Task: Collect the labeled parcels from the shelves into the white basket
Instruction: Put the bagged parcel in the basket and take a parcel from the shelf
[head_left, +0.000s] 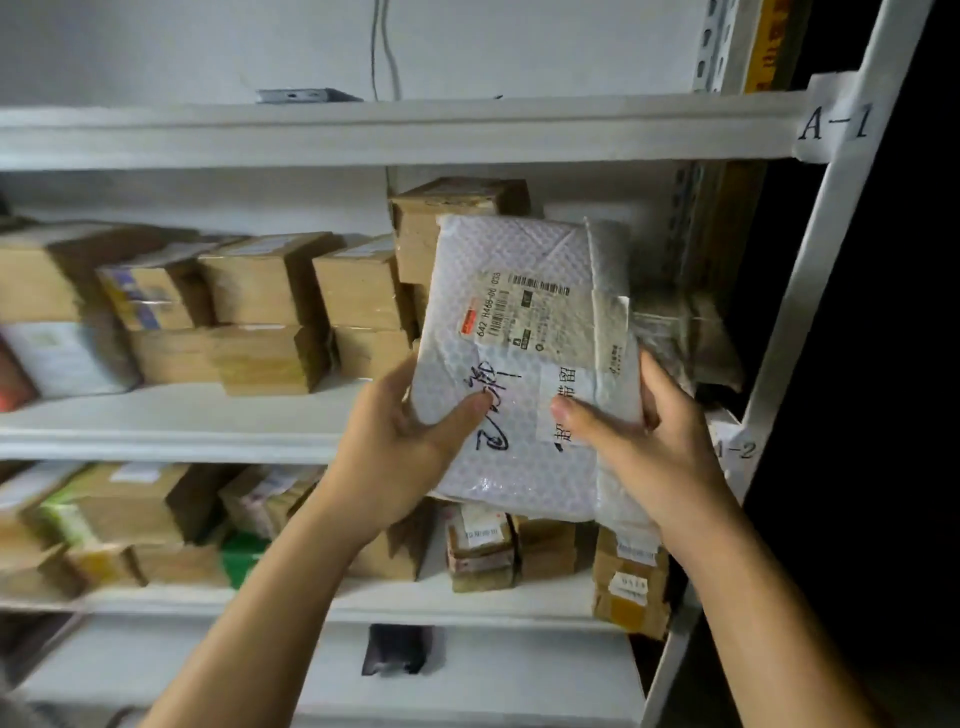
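white shelves, one parcel held out front

white metal shelving fills the view, and its right upright borders black open space. brown boxes crowd the middle shelf at left. a white padded parcel with a printed label stands upright in front of that shelf's right end. the left hand grips its lower left edge and the right hand its lower right, each thumb pressed on the face.

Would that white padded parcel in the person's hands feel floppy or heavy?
Probably light: the white bubble mailer stands upright, held only near its lower edge by the left hand and right hand. Likely semi-stiff, since its top doesn't droop. Its plastic skin may be slippery.
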